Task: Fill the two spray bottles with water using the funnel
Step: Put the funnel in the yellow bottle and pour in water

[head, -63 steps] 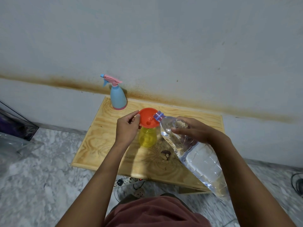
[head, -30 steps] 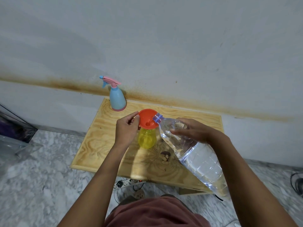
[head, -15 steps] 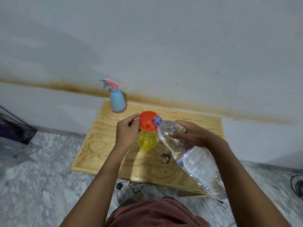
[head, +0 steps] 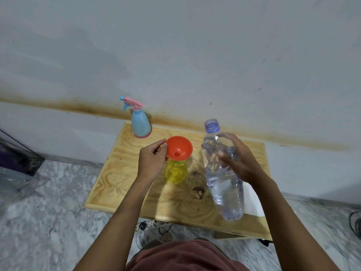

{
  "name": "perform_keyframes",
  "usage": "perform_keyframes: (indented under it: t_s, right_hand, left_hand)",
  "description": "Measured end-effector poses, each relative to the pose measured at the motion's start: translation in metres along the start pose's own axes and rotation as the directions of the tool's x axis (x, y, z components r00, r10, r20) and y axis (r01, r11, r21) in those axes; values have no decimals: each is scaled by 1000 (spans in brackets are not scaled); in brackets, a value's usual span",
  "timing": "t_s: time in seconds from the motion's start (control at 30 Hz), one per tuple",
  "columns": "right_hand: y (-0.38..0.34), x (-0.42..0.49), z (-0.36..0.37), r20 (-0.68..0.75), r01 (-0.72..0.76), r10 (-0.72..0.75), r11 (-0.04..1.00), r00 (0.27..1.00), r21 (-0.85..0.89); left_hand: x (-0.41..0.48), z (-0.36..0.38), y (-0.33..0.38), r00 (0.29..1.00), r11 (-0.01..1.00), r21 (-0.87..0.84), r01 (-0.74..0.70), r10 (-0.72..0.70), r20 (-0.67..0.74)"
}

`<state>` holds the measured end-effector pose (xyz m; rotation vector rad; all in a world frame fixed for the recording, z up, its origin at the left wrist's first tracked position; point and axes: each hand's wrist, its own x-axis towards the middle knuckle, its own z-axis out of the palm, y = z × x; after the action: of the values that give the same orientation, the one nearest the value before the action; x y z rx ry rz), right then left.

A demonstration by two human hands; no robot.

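Orange funnel (head: 179, 148) sits in the neck of the yellow spray bottle (head: 176, 171), which stands upright near the middle of the wooden table (head: 117, 173). Left hand (head: 152, 161) pinches the funnel's rim at its left edge, thumb and forefinger closed on it. Right hand (head: 239, 163) grips the clear water bottle (head: 222, 173) around its upper body, fingers wrapped narrow on the plastic; bottle is uncapped, held nearly upright with mouth tilted slightly left, off to the right of the funnel and apart from it. Water fills its lower part. Blue spray bottle (head: 140, 122) with pink trigger head screwed on stands at the table's far left corner, against the stained wall (head: 195, 55). Dark knot (head: 198, 192) in the wood just in front of the yellow bottle
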<state>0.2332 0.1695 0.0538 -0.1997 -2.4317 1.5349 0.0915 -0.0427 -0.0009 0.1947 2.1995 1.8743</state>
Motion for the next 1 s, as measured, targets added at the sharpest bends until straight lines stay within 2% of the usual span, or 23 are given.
perform_keyframes:
  t_s: [0.1, 0.2, 0.33, 0.47, 0.83, 1.0]
  right_hand:
    - [-3, 5, -9, -207, 46, -35, 998, 978, 49]
    - [1, 15, -16, -383, 85, -57, 995, 922, 58]
    - [11, 32, -22, -500, 44, -19, 998, 866, 39]
    - [15, 55, -19, -596, 35, 26, 995, 802, 91]
    - [43, 90, 2, -609, 8, 91, 987, 788, 158]
    - [52, 81, 14, -633, 12, 69, 992, 771, 123]
  left_hand:
    - [1, -2, 1, 1000, 1000, 10, 1, -1, 12]
    - [6, -5, 1, 999, 999, 34, 7, -8, 40]
    - [13, -9, 1, 995, 999, 50, 11, -16, 96]
    - [15, -10, 2, 993, 999, 42, 6, -11, 121]
    - [9, -9, 5, 993, 998, 33, 57, -60, 103]
    - [9, -8, 6, 993, 997, 32, 72, -75, 89]
